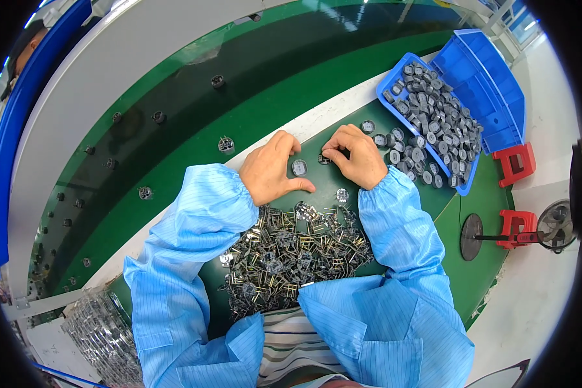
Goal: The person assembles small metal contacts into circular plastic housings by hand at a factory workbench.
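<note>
Panelling [1,168] in blue curved down the far left, part of a person [29,52] showing behind its upper end. Next came a green conveyor belt [187,145], dotted with small round housings [226,145] set well apart, and, at the lower left, a stack of clear ribbed plastic [107,336]. The left hand [268,169], in a light blue sleeve, lay over the surface [312,145] with its grip wide open, thumb and fingers curved about a round grey cap [299,168] without visibly closing on it. Below, between the forearms, spread a tangled heap of black pin assemblies [297,252] with brass-coloured pins; one loose piece [342,195] sat just above it. The right hand [357,154] had its grip closed, thumb and fingertips pinching a small dark part [323,160] just beside the cap. Further right, loose grey caps [394,157] lay against a blue bin [383,90] heaped with more, a second blue bin [491,84] behind it. Farthest right stood two red stools [516,165] and a fan [555,225]
</note>
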Tool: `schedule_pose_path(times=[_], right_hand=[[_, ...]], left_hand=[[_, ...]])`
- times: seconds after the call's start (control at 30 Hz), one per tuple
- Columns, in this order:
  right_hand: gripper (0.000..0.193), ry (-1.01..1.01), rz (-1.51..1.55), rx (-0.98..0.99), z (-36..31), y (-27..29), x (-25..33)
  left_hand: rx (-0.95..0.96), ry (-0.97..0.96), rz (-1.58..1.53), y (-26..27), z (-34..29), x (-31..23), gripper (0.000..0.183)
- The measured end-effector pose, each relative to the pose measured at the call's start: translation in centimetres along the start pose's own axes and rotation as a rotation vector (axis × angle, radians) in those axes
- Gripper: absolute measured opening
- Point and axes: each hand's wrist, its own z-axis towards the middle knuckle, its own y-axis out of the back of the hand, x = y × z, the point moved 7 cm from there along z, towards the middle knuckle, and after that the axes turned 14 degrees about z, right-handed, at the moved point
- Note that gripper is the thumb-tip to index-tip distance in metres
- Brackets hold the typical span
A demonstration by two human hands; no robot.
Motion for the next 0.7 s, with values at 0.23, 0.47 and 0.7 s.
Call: schedule_pose_path(times=[0.23,0.47,0.7], right_hand=[[0.008,-0.229,0.462,-0.005,0.1,-1.1,-1.0],[0.014,0.022,0.296,0.005,0.2,-2.7,1.6],[0.018,0.230,0.055,-0.063,-0.2,-2.7,3.4]], left_hand=[[0.036,-0.145,-0.151,-0.2,0.2,0.4,0.044],[-0.011,-0.042,-0.065,-0.4,0.3,0.4,0.044],[-0.012,-0.065,-0.079,-0.7,0.4,0.5,0.045]])
